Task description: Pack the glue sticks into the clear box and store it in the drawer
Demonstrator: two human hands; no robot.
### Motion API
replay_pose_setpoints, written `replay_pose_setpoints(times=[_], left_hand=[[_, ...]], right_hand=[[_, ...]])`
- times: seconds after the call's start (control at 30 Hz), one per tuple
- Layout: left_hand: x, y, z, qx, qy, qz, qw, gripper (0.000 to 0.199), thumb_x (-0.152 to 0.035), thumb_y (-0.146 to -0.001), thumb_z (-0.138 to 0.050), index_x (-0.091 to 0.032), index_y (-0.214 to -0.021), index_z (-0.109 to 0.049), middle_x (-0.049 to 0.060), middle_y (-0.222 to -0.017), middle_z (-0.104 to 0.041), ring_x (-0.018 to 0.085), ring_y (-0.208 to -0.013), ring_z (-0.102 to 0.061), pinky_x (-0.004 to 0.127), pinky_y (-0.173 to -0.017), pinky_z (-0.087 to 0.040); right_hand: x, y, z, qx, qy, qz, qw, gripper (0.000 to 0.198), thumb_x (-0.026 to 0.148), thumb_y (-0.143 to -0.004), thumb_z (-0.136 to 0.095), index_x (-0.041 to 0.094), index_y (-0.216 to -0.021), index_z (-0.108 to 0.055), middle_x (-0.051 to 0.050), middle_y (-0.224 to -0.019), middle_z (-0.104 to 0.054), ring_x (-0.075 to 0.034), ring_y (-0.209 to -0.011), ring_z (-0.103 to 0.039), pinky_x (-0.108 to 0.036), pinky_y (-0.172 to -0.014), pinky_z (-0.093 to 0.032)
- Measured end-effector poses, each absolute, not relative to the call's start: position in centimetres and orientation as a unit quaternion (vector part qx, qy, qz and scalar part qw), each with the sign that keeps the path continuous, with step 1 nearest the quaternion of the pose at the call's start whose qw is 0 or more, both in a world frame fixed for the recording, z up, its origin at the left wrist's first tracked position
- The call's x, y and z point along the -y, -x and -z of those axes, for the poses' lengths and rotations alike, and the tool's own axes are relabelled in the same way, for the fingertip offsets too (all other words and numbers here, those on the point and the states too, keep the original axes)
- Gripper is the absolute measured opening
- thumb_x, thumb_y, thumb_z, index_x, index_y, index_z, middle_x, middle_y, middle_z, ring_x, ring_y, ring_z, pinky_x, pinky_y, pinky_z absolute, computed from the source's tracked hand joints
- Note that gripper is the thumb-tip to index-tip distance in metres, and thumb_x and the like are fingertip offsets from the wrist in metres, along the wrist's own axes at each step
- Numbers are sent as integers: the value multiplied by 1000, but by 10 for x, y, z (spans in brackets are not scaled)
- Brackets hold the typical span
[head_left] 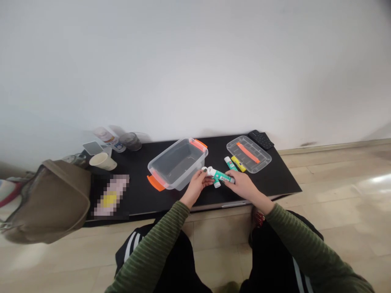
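Presently my right hand grips a green-and-white cylindrical tube, axis ten-to-four; my left hand, at nine o'clock, pinches a small white piece.

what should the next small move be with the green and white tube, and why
Perhaps the left hand should gently test whether the white end of the tube is snug: its fingers are at that end, while the right hand steadies the other. Whether a cap is loose is too small to tell.
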State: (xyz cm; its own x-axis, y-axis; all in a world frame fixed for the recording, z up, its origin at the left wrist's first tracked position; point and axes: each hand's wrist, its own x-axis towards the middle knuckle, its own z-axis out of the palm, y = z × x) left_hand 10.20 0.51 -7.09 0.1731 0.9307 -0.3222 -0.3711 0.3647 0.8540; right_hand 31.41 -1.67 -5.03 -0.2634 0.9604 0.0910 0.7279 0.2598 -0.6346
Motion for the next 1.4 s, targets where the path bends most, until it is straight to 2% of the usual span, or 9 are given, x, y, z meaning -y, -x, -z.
replay_pose_setpoints(times=[0.13, 0.43, 0.67, 0.83, 1.07, 1.23, 1.4], left_hand=[[-7, -101, 69, -441, -346, -461, 688, 35, -42, -81, -74, -14, -97, -60, 6, -80, -71, 15, -72, -70, 27, -72, -55], [-8, -99, 75, -417, -395, -443, 689, 46, -43, -74, -81, -11, -104, -67, 8, -90, -72, 16, -77, -70, 32, -79, -57], [-6, -99, 71, -396, -389, -459, 693, 43, -37, -73, -82, -13, -107, -72, 11, -119, -70, 19, -98, -68, 35, -93, -55], [-5, -99, 71, -389, -408, -459, 687, 44, -37, -75, -80, -15, -113, -72, 10, -122, -69, 22, -106, -65, 39, -98, -52], [-10, -95, 69, -387, -466, -435, 666, 45, -40, -79, -76, -17, -117, -70, 10, -119, -69, 22, -107, -64, 38, -97, -52], [-12, -91, 64, -384, -507, -402, 658, 47, -42, -79, -76, -17, -118, -70, 9, -118, -69, 23, -105, -64, 38, -95, -52], [-15, -91, 63, -376, -503, -403, 666, 47, -43, -80, -74, -18, -120, -70, 8, -116, -69, 21, -103, -65, 36, -94, -53]], right_hand=[[14, -321, 50, 773, 543, -210, 251, 27, 30, -89, -61, 21, -114, -65, -7, -113, -71, -22, -102, -66, -32, -88, -47], [16, -325, 44, 782, 539, -180, 256, 27, 27, -87, -63, 24, -113, -68, -5, -113, -71, -20, -104, -65, -30, -88, -49], [16, -324, 35, 769, 530, -228, 274, 27, 25, -84, -65, 24, -110, -71, -4, -105, -73, -18, -95, -67, -29, -86, -48], [18, -322, 30, 729, 552, -304, 268, 23, 28, -81, -66, 23, -101, -76, -1, -89, -75, -16, -76, -64, -26, -71, -46], [16, -321, 36, 649, 521, -488, 263, 25, 36, -80, -67, 19, -95, -77, 0, -71, -71, -15, -68, -65, -24, -62, -45], [19, -316, 44, 535, 485, -641, 260, 38, 46, -78, -71, 16, -100, -76, -7, -86, -75, -16, -69, -70, -19, -48, -38], [20, -313, 50, 465, 460, -706, 271, 37, 46, -80, -69, 14, -99, -74, -11, -88, -76, -16, -68, -70, -19, -46, -37]])
